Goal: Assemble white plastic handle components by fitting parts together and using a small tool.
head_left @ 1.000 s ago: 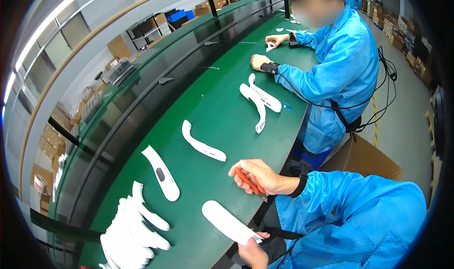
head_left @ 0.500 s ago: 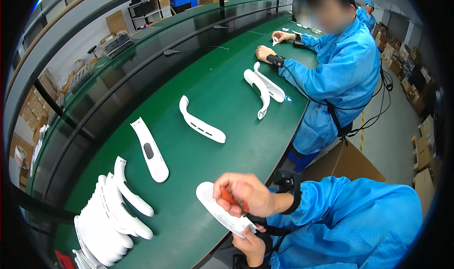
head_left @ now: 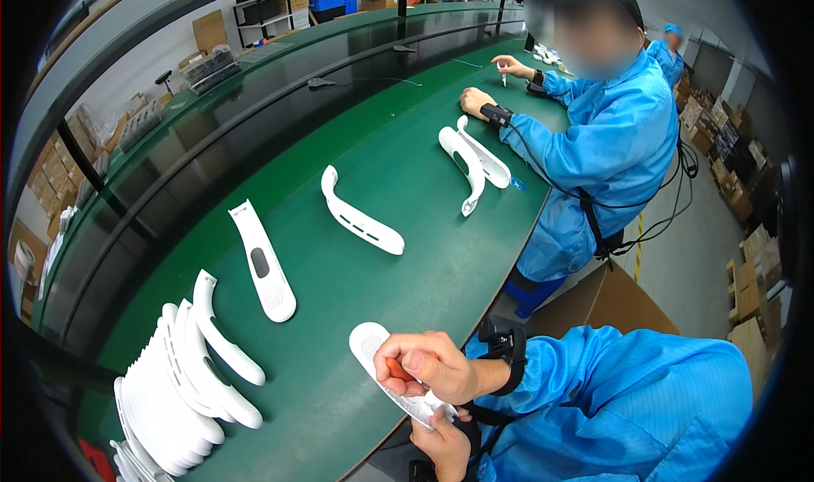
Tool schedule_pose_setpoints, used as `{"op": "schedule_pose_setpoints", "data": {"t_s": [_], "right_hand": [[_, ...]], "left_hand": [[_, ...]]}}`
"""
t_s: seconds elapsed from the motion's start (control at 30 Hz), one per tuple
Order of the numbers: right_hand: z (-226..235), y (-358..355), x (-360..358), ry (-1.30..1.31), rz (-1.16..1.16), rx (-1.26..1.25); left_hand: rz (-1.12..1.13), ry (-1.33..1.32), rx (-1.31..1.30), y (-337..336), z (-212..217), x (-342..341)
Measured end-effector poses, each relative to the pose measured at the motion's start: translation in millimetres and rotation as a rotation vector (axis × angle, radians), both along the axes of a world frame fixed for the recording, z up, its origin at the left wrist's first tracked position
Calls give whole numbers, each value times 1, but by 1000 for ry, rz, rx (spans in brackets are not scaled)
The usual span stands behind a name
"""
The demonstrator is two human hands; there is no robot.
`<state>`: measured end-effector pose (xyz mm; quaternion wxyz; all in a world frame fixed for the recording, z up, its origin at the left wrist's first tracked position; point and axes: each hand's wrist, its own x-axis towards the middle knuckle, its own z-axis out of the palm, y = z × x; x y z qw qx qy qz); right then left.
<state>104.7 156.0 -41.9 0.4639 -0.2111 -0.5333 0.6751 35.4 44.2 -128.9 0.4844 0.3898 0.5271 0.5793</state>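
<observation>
My left hand [head_left: 443, 448] is closed on the lower end of a curved white plastic shell [head_left: 366, 341], which tilts over the table's near edge. Small holes dot the shell's rounded far end. Above it, my right hand [head_left: 431, 368] is closed in a fist around an orange-handled tool [head_left: 398, 369]. Its working end is hidden by my fingers and against the shell, so I cannot tell its exact kind. Part of the shell's middle is covered by my right hand.
On the green table [head_left: 331, 304] lie a stack of similar white shells [head_left: 165, 397], a single shell with a dark oval [head_left: 273, 283], a slotted one [head_left: 365, 228] and a crossed pair [head_left: 465, 164]. A co-worker [head_left: 593, 143] sits further along. A cardboard box [head_left: 606, 304] stands beside the table.
My right hand has shifted slightly left and up with the orange-handled tool over the shell. The view has moved a little. The co-worker's far hand has turned its small white piece.
</observation>
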Motion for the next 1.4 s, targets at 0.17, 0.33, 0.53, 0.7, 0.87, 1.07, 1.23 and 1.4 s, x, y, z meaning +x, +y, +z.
{"op": "schedule_pose_setpoints", "data": {"t_s": [0.17, 0.33, 0.53, 0.7, 0.87, 1.07, 1.23, 1.4], "right_hand": [[-3, 0, 3, -16, -7, 5], [-1, 1, 3, -33, -21, -9], [0, 1, 4, -9, -16, -17], [-4, 2, 3, -48, -28, 14], [-3, 2, 3, -41, -37, 18], [-3, 2, 3, -28, -30, 13], [-4, 3, 2, -80, -40, 80], [-12, 0, 0, -83, -93, 87]], "left_hand": [[-6, -2, -14, 0, 0, -1], [-4, 13, 6, 0, -3, -1], [42, -74, -93, -5, 3, 3], [75, -94, -71, -4, -2, 4], [70, -77, -62, -3, -4, 3], [72, -139, -96, -3, 2, 4], [84, -183, -114, -2, 4, 4], [113, -213, -133, 0, 12, 4]]}}
